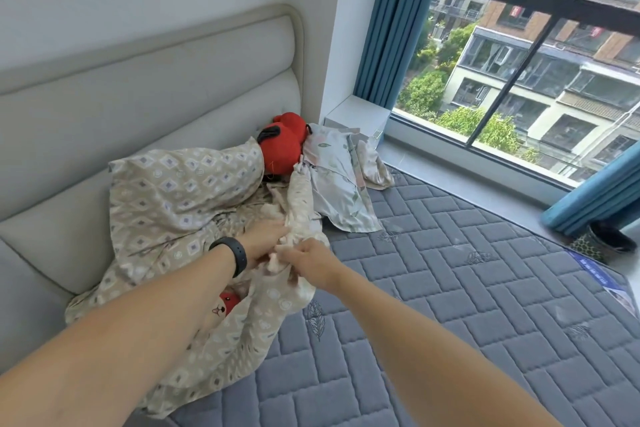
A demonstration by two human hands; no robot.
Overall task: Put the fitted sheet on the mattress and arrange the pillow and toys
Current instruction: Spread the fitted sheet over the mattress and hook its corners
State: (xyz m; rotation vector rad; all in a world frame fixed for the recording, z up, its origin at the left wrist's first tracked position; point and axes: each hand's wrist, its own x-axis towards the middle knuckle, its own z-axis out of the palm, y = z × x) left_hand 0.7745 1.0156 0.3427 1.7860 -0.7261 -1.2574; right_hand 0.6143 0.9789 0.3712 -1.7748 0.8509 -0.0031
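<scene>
A grey quilted mattress (450, 270) lies bare between a padded headboard (138, 87) and a window (540, 55) with blue curtains (384, 21). Both hands meet on the bunched beige fitted sheet (166, 204): the left hand (265, 239) and right hand (311, 262) each pinch a twisted fold. Beyond the grip lie a red plush toy (280, 146) and a floral pillow (337, 180).

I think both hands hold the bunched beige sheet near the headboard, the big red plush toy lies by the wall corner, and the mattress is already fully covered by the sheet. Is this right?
Not quite. The head view shows the grey quilted mattress still mostly bare. The rest holds: the left hand and right hand grip the bunched beige sheet near the headboard, and the red plush toy lies by the wall corner.
</scene>
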